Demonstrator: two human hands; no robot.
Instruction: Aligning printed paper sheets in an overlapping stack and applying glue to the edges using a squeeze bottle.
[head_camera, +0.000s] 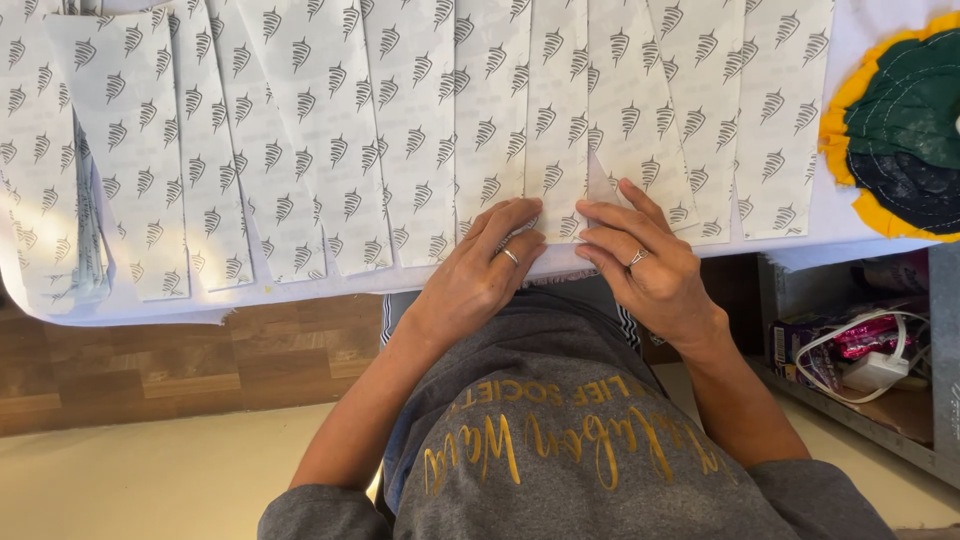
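Right now I see both hands side by side at the near edge of the tabletop (860, 215), fingers flat and stretched forward, gripping nothing. My left hand (482, 275) presses its fingertips on the bottom end of one strip (492, 120), and my right hand (640, 255) lies on the next strip (557, 110), the index fingers nearly meeting over the seam between them. Each hand wears a ring. Those two strips belong to a row of white paper strips (300, 130) with small dark printed marks, lying overlapped across a white sheet. At the far right sits a round fabric piece (905, 120), dark green and navy with a yellow ruffle. Below it, a shelf (880, 395) holds a white charger with cable (872, 368).
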